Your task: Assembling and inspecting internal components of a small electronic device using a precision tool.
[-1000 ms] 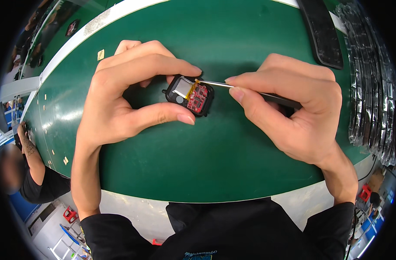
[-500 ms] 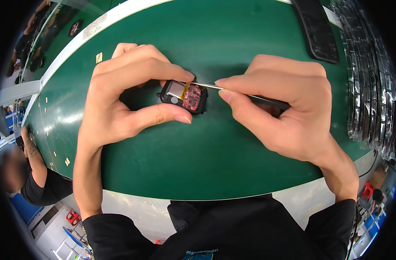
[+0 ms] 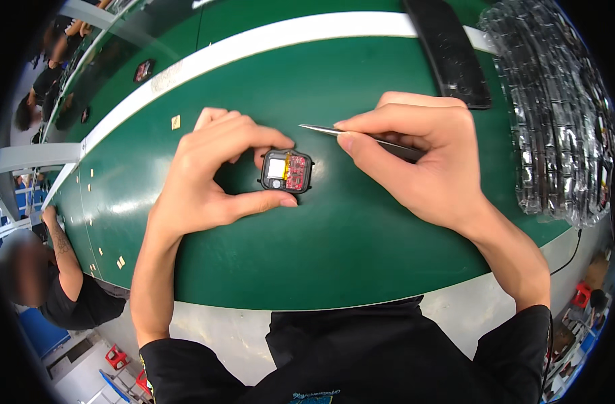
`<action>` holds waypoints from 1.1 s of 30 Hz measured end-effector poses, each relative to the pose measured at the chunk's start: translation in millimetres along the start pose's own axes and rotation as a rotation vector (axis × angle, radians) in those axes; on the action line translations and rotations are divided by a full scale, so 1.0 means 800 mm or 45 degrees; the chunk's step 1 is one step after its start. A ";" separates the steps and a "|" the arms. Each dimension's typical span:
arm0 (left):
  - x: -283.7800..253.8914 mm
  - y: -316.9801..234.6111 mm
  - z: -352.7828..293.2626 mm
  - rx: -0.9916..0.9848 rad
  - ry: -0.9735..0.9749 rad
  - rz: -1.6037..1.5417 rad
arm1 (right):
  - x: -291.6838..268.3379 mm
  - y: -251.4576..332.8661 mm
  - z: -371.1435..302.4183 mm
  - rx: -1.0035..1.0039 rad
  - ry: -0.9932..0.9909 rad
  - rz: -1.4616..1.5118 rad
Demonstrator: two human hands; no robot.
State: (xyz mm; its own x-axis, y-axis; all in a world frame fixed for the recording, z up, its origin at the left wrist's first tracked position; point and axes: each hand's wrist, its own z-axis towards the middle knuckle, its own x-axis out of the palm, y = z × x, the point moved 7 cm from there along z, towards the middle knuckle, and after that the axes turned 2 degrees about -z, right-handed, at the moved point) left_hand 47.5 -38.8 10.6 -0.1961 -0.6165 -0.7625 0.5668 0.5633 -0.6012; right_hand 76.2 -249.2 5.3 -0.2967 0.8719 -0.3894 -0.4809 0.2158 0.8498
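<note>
A small black electronic housing (image 3: pixel 286 189) lies face up over the green table, its open side showing a red circuit board (image 3: pixel 298 173), a silver-white rectangular part (image 3: pixel 276 167) and a strip of yellow tape (image 3: pixel 287 165). My left hand (image 3: pixel 203 178) grips it from the left, thumb along the near edge and index finger at the far edge; the other fingers are curled behind. Pinched between thumb and forefinger of my right hand (image 3: pixel 425 151) is a pair of slim metal tweezers (image 3: pixel 319 129). Their tip points left, above and apart from the housing.
Stacked clear plastic trays (image 3: pixel 550 121) stand at the right edge. A long black pad (image 3: pixel 452 57) lies at the far right, across a white strip (image 3: pixel 307 28). Small pale labels (image 3: pixel 176 122) dot the table's left. A co-worker's arm (image 3: pixel 63 249) rests at the left.
The tweezers' tip has left the housing's upper edge and now sits apart from it. The housing looks more level. The whole view has shifted slightly.
</note>
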 end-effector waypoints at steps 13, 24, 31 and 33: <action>-0.016 0.003 -0.008 -0.206 -0.315 -0.172 | -0.018 -0.007 0.005 -0.121 -0.206 0.129; -0.001 -0.190 0.265 0.525 -0.019 -0.127 | -0.023 -0.017 0.008 0.018 -0.126 0.134; 0.032 -0.211 0.340 0.698 -0.016 0.092 | -0.028 -0.006 0.006 -0.029 -0.144 0.138; 0.025 -0.210 0.331 0.793 -0.071 0.146 | -0.028 -0.005 0.006 -0.022 -0.145 0.126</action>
State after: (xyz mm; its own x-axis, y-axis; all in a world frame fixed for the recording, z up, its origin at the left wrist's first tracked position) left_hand 160.3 -291.6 160.0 -0.0742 -0.6088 -0.7899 0.9442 0.2119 -0.2521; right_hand 89.1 -267.3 12.0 -0.2485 0.9330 -0.2603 -0.4681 0.1196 0.8756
